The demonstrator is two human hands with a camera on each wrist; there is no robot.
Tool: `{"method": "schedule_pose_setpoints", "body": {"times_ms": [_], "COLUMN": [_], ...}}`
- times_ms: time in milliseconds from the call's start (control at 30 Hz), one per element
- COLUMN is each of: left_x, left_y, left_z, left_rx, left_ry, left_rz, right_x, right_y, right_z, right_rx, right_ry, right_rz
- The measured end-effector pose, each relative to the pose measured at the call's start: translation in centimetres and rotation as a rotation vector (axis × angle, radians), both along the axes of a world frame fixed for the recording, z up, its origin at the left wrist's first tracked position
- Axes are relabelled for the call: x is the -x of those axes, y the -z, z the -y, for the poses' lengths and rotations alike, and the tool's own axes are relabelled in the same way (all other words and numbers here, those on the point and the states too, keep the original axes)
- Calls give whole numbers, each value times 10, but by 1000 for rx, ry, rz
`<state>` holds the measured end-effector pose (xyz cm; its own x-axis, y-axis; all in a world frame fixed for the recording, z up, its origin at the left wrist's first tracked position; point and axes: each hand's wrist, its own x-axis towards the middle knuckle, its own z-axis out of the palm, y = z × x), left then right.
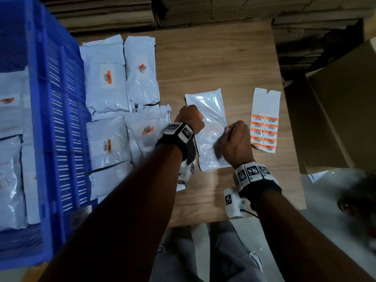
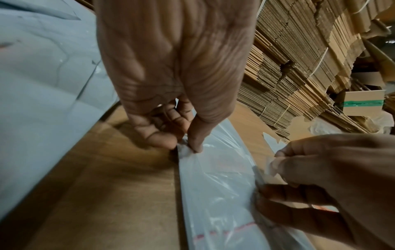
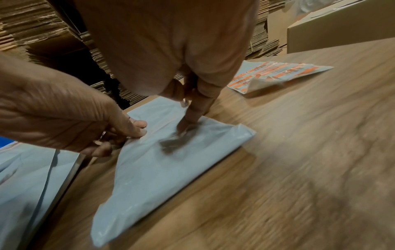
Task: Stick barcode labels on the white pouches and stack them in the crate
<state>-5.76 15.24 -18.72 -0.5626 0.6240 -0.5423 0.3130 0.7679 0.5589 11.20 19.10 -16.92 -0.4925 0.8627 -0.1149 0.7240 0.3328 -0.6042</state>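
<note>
A white pouch lies flat on the wooden table in front of me. My left hand is curled at its left edge; in the left wrist view the thumb and forefinger pinch that edge. My right hand is over the pouch's right side and pinches a small barcode label between thumb and fingers. In the right wrist view a fingertip presses down on the pouch. The label's printed face is hidden.
A sheet of orange barcode labels lies right of the pouch. Several labelled pouches lie to the left, beside the blue crate holding more pouches. A cardboard box stands at the right. Stacked cardboard lines the back.
</note>
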Motion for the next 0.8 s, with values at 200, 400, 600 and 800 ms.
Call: {"method": "schedule_pose_setpoints", "body": {"times_ms": [200, 400, 600, 800], "left_x": [-4, -19, -34, -48], "left_y": [-3, -17, -32, -42], "left_z": [2, 14, 24, 33], "left_rx": [-4, -53, -81, -66], "left_ry": [8, 50, 29, 62], "left_rz": [-17, -130, -133, -221], "right_x": [-7, -18, -23, -32], "right_y": [-6, -24, -39, -50], "right_z": [-5, -5, -8, -10], "right_rx": [77, 127, 217, 270], "right_ry": [16, 137, 220, 234], "right_rz": [-81, -181, -246, -255]}}
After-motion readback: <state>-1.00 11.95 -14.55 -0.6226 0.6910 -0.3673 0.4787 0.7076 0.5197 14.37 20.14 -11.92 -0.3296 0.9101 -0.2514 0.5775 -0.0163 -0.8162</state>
